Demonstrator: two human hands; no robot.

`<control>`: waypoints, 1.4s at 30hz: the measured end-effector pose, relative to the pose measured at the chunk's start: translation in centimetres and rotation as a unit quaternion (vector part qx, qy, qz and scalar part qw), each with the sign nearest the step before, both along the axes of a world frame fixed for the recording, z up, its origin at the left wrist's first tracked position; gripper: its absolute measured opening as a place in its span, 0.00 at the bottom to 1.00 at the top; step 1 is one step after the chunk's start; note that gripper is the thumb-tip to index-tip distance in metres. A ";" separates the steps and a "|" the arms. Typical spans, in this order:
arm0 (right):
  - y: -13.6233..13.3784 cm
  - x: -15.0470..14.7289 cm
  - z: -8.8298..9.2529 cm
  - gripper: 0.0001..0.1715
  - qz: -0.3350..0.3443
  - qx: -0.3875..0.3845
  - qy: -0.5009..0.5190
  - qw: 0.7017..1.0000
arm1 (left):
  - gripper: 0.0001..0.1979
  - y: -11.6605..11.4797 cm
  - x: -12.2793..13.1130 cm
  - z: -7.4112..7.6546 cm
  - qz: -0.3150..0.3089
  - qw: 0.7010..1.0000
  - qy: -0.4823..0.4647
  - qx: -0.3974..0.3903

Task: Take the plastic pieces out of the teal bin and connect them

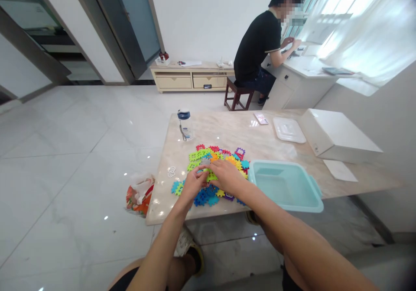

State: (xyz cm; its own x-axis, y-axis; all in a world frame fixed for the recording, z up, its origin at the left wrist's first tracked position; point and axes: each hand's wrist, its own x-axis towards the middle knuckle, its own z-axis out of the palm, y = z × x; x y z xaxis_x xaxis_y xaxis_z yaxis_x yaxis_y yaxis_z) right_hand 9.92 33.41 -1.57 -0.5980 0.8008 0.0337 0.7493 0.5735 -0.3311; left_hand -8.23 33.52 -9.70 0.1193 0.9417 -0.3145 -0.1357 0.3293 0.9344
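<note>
The left hand (195, 183) and right hand (227, 177) are close together over a heap of toothed pieces (202, 197) on the table (224, 128), fingers bent. A green piece (212, 176) shows between them; whether either hand grips it, I cannot tell.

Your marble-patterned table (214, 128), heaped with toothed plastic pieces (209, 192).
The many-coloured pieces spread beneath and around your fingers (221, 168); small white pieces (171, 174) lie left of them, a blue-capped bottle (186, 126) beyond. Right of your fingers sits a turquoise basin (282, 191), then a white sheet (340, 170); farther beyond, a flat pinkish rectangle (261, 118), white lid (289, 130) and white box (341, 133).
</note>
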 end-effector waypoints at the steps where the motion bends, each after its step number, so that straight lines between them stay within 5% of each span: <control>1: 0.0 -0.1 0.1 0.24 -0.004 0.001 -0.003 1.000 | 0.37 0.0 0.0 0.1 0.003 1.000 0.001 0.007; 10: -0.2 0.5 0.3 0.21 -0.008 0.033 0.022 0.999 | 0.33 -0.9 0.5 2.1 0.006 0.999 0.004 0.038; 20: -0.4 0.1 0.7 0.21 -0.006 0.092 -0.003 0.996 | 0.27 -0.9 0.6 0.8 0.017 0.994 0.042 0.098; 30: -0.4 0.2 0.5 0.23 -0.002 0.105 0.017 0.994 | 0.24 -1.1 0.6 2.0 0.038 0.980 0.089 0.175; 42: -0.5 0.4 0.5 0.26 -0.029 0.122 0.016 0.992 | 0.20 -1.0 0.8 1.4 0.065 0.976 0.089 0.188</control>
State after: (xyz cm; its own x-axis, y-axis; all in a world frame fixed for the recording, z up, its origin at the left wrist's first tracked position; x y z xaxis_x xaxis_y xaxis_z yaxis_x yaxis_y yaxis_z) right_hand 10.36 32.95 -1.10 -0.5464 0.7997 0.2490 0.7752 0.5954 -0.2113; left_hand -7.45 32.55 -8.33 -0.0331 0.9981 0.0518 0.0222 -0.0511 0.9984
